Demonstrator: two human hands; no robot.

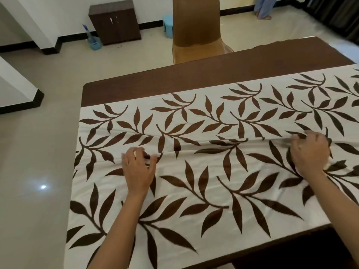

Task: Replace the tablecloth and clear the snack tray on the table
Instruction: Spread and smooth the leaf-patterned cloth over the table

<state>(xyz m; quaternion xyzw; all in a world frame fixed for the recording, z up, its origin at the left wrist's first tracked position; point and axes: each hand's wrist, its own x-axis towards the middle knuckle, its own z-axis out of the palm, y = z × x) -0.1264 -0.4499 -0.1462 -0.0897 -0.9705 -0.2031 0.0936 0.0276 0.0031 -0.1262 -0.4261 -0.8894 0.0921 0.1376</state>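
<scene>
A person leans over a brown worktop (194, 78), both hands set on a white tablecloth (194, 191) printed with brown leaves. The cloth covers the near and middle part of the worktop and drapes over its left edge, while a bare strip of wood shows along the far side. A raised fold runs left to right across the middle of the cloth. The left hand (138, 169) pinches that fold near its left end with curled fingers (134, 151). The right hand (308, 154), well to the right, grips the same ridge with bunched fingers (297, 137). No snack tray is in view. A brown chair (196, 26) stands at the far side.

The cloth looks only partly laid, and the danger lies in an uneven pull. If one hand draws harder than the other, the leaf pattern would likely skew and the far strip stay uncovered. The wood looks smooth, so a sharp tug toward the near or left edge could slide the whole cloth off. Flattening the ridge instead of drawing it out could leave a crease.
</scene>
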